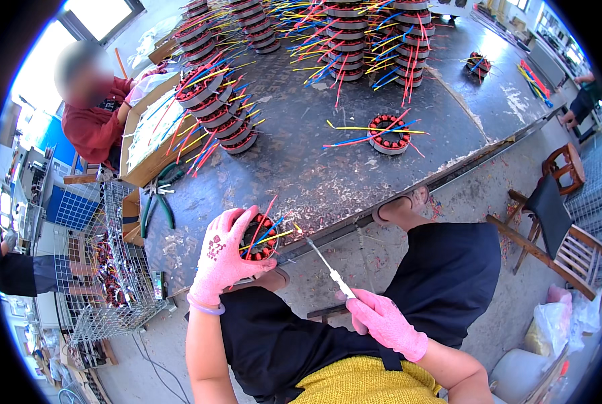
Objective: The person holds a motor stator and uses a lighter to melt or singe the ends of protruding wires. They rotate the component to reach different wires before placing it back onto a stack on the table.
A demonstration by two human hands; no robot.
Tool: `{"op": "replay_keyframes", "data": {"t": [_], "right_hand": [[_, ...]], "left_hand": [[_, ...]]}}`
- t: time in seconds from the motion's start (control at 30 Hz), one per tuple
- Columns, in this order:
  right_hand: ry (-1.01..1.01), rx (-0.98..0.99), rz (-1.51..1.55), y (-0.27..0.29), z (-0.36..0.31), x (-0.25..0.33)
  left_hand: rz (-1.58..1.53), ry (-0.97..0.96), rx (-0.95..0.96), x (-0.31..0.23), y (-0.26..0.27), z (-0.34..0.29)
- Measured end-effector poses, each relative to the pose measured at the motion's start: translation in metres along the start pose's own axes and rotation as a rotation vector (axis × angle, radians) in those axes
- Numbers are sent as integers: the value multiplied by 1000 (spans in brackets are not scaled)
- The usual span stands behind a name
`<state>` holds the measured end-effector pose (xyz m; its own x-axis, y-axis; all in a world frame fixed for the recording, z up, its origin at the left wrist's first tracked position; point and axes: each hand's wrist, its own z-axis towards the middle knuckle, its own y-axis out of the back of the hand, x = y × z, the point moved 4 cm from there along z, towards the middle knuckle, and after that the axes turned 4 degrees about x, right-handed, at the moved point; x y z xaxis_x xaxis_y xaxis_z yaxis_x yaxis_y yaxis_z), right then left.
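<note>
My left hand (221,254), in a pink glove, is closed round the side of a motor stator (264,246) at the table's front edge. Red, blue and yellow wires stick up and out to the right from its dark ring. In my right hand (386,322), also gloved in pink, is a slim white-handled tool (330,266) with a long thin metal stem. Its tip, which looks bright orange like a small flame or glow, is close to the yellow wire's end; whether they touch I cannot tell. A second stator (389,135) lies on the table farther off to the right.
Tall stacks of wired stators (347,40) fill the table's far side, with a leaning stack (217,108) at left. Green-handled pliers (158,195) lie near a cardboard box (154,138). A person (92,101) sits at left above a wire basket (116,269). A wooden chair (550,222) stands at right.
</note>
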<state>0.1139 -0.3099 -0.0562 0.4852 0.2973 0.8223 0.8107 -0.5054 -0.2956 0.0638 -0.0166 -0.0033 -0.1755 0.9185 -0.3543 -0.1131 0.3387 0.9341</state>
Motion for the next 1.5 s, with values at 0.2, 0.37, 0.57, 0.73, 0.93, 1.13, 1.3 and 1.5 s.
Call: {"op": "replay_keyframes", "data": {"t": [0.2, 0.37, 0.57, 0.73, 0.93, 1.13, 1.3, 1.5], "right_hand": [[-13, -20, 26, 1, 1, -2], [18, -9, 47, -1, 1, -1], [17, -8, 70, -2, 1, 0], [3, -14, 120, -2, 2, -4], [0, -15, 105, -3, 1, 1], [-20, -18, 66, -2, 0, 2], [-16, -16, 95, -2, 0, 3], [-2, -22, 152, -2, 0, -3]], "left_hand": [[-6, 10, 7, -1, 0, 0], [-5, 3, -10, -4, 2, 0], [1, 2, -3, -2, 1, 0], [-5, 3, 6, -1, 0, 1], [2, -6, -15, -5, 3, 1], [9, -9, -15, -4, 2, 1], [24, -14, -12, -3, 1, 0], [-42, 77, 6, 0, -1, -2]]}}
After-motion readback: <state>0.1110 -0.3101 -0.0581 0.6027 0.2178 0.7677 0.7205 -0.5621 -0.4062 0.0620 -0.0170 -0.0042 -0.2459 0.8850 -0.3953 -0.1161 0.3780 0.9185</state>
